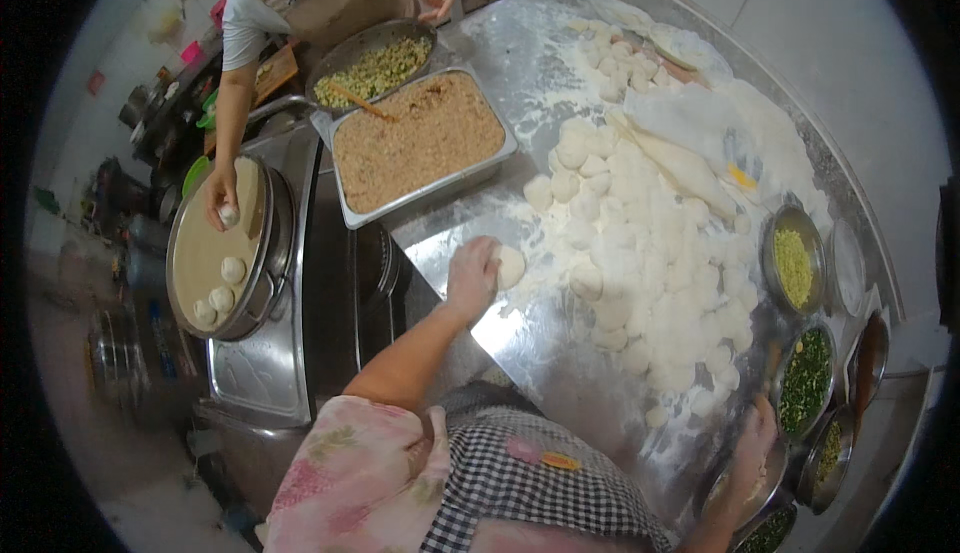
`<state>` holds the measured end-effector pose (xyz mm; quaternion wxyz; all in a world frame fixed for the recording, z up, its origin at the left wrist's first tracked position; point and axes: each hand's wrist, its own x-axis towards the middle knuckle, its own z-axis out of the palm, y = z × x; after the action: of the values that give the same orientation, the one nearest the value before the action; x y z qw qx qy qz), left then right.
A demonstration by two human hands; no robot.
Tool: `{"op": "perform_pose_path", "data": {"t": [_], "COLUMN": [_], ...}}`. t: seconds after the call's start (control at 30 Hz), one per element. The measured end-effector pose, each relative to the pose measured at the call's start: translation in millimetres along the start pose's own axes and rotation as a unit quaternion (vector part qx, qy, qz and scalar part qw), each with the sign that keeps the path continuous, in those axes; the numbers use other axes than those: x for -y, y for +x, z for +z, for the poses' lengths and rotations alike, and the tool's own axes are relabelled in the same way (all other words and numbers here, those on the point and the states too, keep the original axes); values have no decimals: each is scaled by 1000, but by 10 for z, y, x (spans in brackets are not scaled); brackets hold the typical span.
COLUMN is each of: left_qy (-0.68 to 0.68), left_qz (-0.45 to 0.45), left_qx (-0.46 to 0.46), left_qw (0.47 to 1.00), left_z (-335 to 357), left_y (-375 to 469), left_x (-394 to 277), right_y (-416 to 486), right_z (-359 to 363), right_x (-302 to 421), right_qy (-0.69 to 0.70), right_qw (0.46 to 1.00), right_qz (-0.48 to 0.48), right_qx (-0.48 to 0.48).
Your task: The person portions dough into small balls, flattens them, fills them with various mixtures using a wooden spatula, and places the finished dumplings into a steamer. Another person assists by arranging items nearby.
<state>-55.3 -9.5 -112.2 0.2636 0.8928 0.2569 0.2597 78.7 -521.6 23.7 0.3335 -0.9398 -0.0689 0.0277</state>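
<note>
My left hand (474, 274) rests on the steel table at the left side of a flat dough round (511, 267); whether its fingers grip the dough cannot be told. At the lower right my right hand (754, 433) is over a metal bowl (772, 478) beside the bowl of chopped greens (806, 384); its fingertips are partly hidden. Many floured dough rounds (615, 253) lie heaped between my hands. A steel tray of minced filling (420, 140) stands beyond my left hand, with a wooden utensil (364, 103) in it.
A co-worker's hand (223, 197) holds a filled bun over a round steamer (217, 249) with several buns. A pan of chopped vegetables (375, 65) stands behind the tray. Bowls of yellow filling (793, 268) and other fillings line the right edge. A plastic sheet (671, 114) covers some dough.
</note>
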Motion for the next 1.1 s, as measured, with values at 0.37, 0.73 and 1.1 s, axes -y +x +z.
{"op": "perform_pose_path", "data": {"t": [0.37, 0.73, 1.1], "left_qy": [-231, -424, -289], "left_qz": [-309, -119, -64], "left_qx": [113, 123, -106], "left_qw": [916, 889, 949], "left_z": [-406, -1084, -2437], "left_y": [-130, -193, 1076], "left_x": [-562, -63, 1556], "right_y": [123, -60, 798], "right_z": [2631, 2795, 3446], "right_x": [1805, 3445, 4654], "right_qy": [198, 172, 31], "right_qw": [905, 890, 903], "right_qz": [-49, -205, -386], "right_qx": [373, 369, 187]}}
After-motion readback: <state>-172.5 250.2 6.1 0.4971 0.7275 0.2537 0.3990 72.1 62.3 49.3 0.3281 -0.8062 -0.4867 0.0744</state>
